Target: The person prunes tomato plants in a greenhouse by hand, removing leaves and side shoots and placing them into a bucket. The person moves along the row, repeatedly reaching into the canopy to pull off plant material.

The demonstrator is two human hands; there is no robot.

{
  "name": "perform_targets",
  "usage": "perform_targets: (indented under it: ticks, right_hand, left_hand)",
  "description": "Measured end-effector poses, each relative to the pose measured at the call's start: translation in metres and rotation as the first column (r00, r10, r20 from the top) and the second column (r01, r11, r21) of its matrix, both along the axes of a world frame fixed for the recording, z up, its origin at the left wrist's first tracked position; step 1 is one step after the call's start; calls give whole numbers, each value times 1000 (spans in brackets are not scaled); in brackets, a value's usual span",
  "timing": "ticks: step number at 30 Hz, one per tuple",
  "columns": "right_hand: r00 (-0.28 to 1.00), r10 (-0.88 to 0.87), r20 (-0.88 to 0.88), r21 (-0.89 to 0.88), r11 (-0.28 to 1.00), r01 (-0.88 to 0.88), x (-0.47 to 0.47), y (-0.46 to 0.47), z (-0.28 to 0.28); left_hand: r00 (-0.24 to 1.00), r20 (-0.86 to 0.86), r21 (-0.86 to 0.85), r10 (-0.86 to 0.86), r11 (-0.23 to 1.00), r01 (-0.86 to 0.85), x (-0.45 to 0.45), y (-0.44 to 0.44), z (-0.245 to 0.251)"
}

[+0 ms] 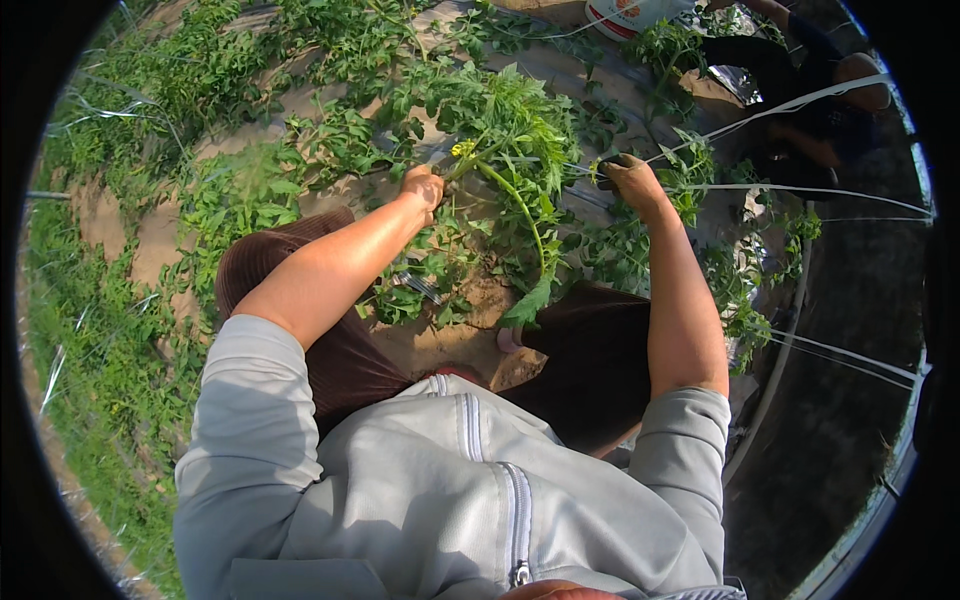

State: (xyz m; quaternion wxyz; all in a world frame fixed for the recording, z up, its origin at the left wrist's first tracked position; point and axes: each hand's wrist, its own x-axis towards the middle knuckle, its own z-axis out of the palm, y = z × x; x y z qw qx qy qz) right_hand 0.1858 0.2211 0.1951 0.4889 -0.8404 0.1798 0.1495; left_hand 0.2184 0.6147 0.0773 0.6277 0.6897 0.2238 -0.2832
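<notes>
A leafy tomato plant (525, 112) with a thick bent stem (517, 196) and a cluster of yellow flowers (463, 148) lies between my hands. My left hand (424, 191) is closed around the base of its stem, just below the flowers. To the right of the foliage, my right hand (628, 178) grips a white plastic twine (720, 133), which runs up to the right. The twine's stretch between my hands is partly hidden by leaves. My right fingertips look dark, and their underside is hidden.
Another person (817, 112) crouches at upper right, near a white bucket (628, 16). More twines (810, 189) stretch to the right edge. A pale hose (789, 337) runs along the right side. Rows of green plants (97, 322) fill the left.
</notes>
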Motion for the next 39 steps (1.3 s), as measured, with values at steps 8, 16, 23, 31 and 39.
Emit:
perform_targets:
  ticks: [8,16,23,31,39]
  right_hand:
    - [906,408,113,15,911,-412,-24,55,-11]
    - [997,-42,70,-85,995,48,-21,29,-37]
    - [544,800,255,-440,596,-671,-57,122,3]
    - [666,621,413,-562,749,-350,-25,127,88]
    - [700,701,140,-856,441,-271,10,105,94]
  left_hand:
    - [937,-109,-56,332,939,-339,15,-13,29]
    - [958,4,-103,288,953,-286,16,-11,32]
    - [976,-5,-228,219,950,-214,10,-34,45]
    - [981,160,-311,-106,938,152,-22,-70,60]
    - [890,251,32,-381,922,386,-45,-69,68]
